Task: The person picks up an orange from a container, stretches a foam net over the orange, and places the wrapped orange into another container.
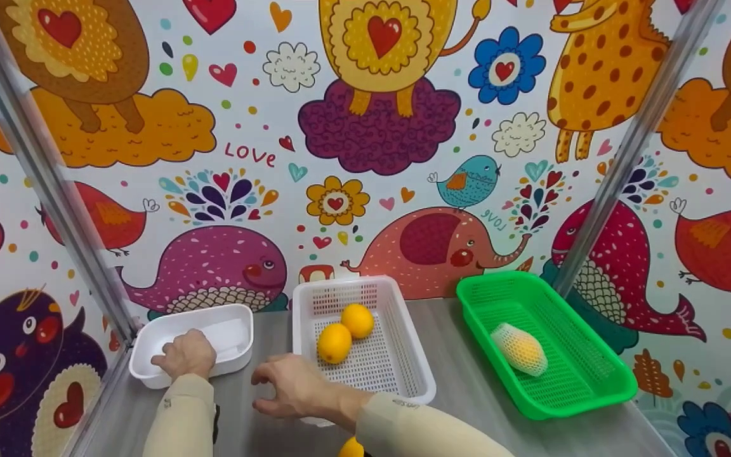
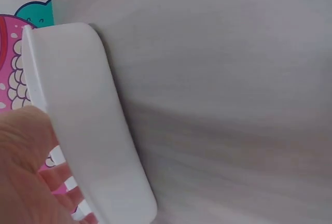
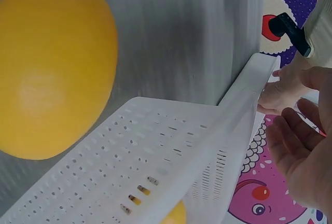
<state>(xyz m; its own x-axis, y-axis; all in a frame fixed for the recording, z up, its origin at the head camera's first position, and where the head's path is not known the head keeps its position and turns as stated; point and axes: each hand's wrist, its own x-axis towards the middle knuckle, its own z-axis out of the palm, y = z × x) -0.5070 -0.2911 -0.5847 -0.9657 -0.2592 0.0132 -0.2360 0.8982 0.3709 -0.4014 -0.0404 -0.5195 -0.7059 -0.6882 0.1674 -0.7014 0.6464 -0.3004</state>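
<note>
My left hand (image 1: 189,354) reaches over the near rim of a small white tray (image 1: 245,330) at the left. In the left wrist view its thumb lies at the tray's rim, and the fingertips are hidden behind the wall. My right hand (image 1: 296,385), fingers loosely bent and nothing between them, hovers by the near left corner of a white perforated basket (image 1: 403,343). Two lemons, one nearer (image 1: 334,343) and one farther (image 1: 357,320), lie inside that basket. Another lemon (image 1: 351,448) is partly covered by the right sleeve and looms large in the right wrist view.
A green basket (image 1: 578,355) stands at the right, holding a yellowish fruit in a white foam net (image 1: 521,349). The grey table (image 1: 460,381) meets a printed wall (image 1: 365,190) at the back. Metal posts rise at the left (image 1: 54,165) and right (image 1: 619,152).
</note>
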